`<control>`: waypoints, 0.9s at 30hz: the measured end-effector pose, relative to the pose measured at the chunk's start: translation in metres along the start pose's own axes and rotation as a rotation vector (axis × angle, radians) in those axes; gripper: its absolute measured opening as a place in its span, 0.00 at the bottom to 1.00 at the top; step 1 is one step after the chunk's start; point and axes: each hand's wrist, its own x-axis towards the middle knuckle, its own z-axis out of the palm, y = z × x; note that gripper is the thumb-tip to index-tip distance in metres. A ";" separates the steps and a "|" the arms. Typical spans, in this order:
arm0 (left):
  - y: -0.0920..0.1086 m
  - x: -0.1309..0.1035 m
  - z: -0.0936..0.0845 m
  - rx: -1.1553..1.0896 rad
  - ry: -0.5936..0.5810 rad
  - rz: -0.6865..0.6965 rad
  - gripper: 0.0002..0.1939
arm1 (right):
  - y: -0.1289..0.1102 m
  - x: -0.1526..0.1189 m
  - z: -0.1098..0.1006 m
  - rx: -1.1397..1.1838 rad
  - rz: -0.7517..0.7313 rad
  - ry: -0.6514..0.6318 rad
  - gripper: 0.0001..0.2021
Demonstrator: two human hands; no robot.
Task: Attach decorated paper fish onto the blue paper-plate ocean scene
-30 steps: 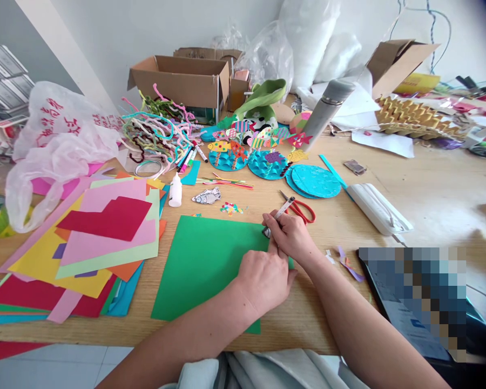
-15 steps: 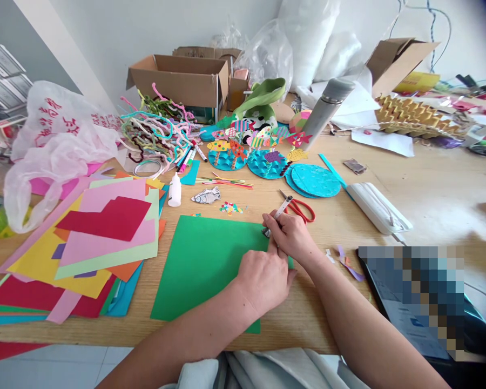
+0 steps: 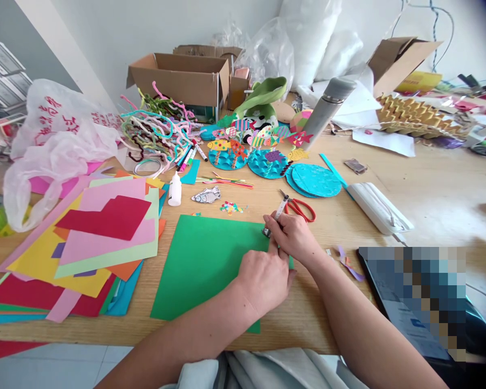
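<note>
A sheet of green paper [image 3: 202,265] lies flat in front of me. My left hand [image 3: 264,281] rests on its right part, fingers stretched forward and partly covered by the other hand. Near the paper's upper right corner, my right hand [image 3: 294,235] grips a white-barrelled pen [image 3: 281,208], tilted with its upper end away from me. Something small, dark and patterned [image 3: 265,232] shows beside the right fingertips; most of it is hidden. Just beyond that hand lie scissors [image 3: 302,209] with red handles. A grey paper fish [image 3: 206,195] and small paper bits [image 3: 230,207] lie beyond the sheet.
Coloured paper [image 3: 105,216] is piled at left. A white glue bottle [image 3: 175,190], pipe cleaners [image 3: 162,129], blue discs [image 3: 314,180] and fish decorations [image 3: 267,140] stand farther back. At right are a grey flask [image 3: 328,111], a white power strip [image 3: 378,208] and a tablet [image 3: 405,302].
The pen's upper end has tipped slightly left and lower while the right hand stays at the same corner. The left hand and green paper hold their place.
</note>
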 end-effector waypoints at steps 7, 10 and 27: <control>0.000 0.001 0.002 0.012 -0.007 0.004 0.21 | 0.001 -0.001 0.001 0.000 -0.017 -0.010 0.21; -0.001 0.001 0.003 0.022 0.005 0.008 0.21 | 0.001 -0.001 0.000 0.071 0.001 0.016 0.21; -0.001 0.002 0.004 0.096 -0.026 -0.003 0.21 | 0.015 -0.004 -0.052 0.083 -0.089 -0.253 0.09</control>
